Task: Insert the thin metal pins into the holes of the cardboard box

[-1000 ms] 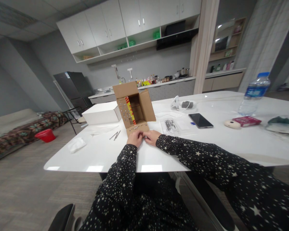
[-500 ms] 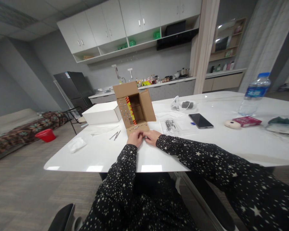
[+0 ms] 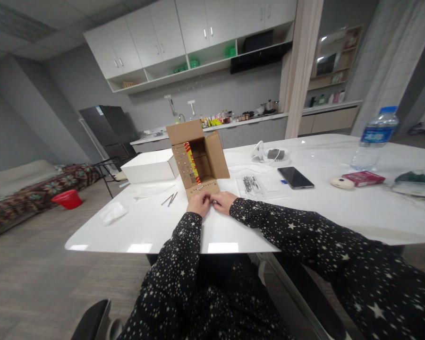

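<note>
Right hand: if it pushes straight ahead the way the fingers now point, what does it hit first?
The right hand points left toward the left hand, which it already seems to touch. That comes first, with the cardboard box flap just beyond; depth is unclear.

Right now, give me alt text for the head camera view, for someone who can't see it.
Two hands, left hand and right hand, meet at the near flap of an open cardboard box on a white table, pinching something too small to make out. A white box, phone and water bottle sit around it.
</note>
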The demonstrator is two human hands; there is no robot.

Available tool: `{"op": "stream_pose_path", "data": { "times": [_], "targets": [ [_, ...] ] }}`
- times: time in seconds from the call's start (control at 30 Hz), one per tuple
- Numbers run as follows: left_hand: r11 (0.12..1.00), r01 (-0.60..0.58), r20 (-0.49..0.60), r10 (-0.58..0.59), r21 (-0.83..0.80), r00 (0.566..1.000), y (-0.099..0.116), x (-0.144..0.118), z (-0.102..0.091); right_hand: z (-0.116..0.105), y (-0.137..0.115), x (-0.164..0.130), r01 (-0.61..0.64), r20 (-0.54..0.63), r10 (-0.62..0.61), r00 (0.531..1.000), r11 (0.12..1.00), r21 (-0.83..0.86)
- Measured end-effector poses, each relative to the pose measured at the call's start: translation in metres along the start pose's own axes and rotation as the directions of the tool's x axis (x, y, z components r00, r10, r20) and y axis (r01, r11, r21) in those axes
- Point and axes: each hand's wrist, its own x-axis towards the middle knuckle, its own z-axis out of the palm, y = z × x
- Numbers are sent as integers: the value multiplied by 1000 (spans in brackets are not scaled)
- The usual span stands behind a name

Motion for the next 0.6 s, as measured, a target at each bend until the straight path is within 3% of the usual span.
{"op": "stream_pose_path", "data": {
  "times": [0.6],
  "targets": [
    [1000,7,5,-7,-10,1000,-1,-1,-1,2,2,1,1,-8,-1,1000,1000,-4]
  ]
}}
